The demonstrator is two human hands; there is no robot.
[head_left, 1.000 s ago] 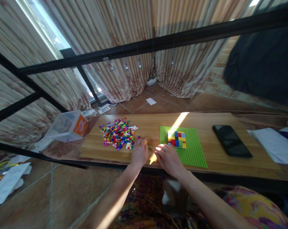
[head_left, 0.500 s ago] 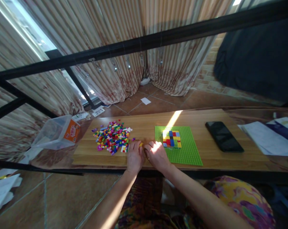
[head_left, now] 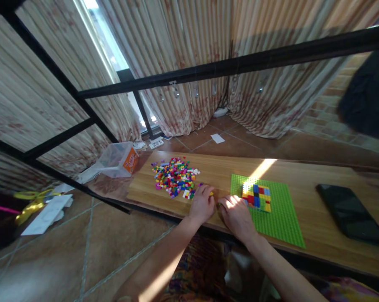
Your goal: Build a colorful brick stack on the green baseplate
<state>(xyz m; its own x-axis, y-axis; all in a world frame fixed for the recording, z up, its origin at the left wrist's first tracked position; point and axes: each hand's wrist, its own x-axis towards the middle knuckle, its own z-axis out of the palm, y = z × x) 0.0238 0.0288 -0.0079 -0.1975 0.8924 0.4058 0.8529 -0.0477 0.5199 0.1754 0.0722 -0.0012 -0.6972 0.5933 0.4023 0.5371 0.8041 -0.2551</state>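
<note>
A heap of small coloured bricks [head_left: 175,177] lies on the wooden table top [head_left: 221,167]. A green baseplate [head_left: 280,214] lies to its right and carries a small patch of red, blue and yellow bricks [head_left: 256,197]. My left hand [head_left: 202,205] rests palm down at the heap's right edge, fingers touching a yellow brick [head_left: 211,193]. Beside it, my right hand [head_left: 236,213] lies on the table at the baseplate's left edge, fingers curled. Whether either hand pinches a brick is hidden.
A black phone [head_left: 349,214] lies flat to the right of the baseplate. A clear plastic tub with an orange label [head_left: 120,159] lies tipped at the table's left end. Black frame bars [head_left: 240,65] cross in front. Papers [head_left: 46,214] lie on the tiled floor.
The view has swung to the left, so everything sits further right in the frame. Both hands have drawn close together between heap and baseplate and stay there.
</note>
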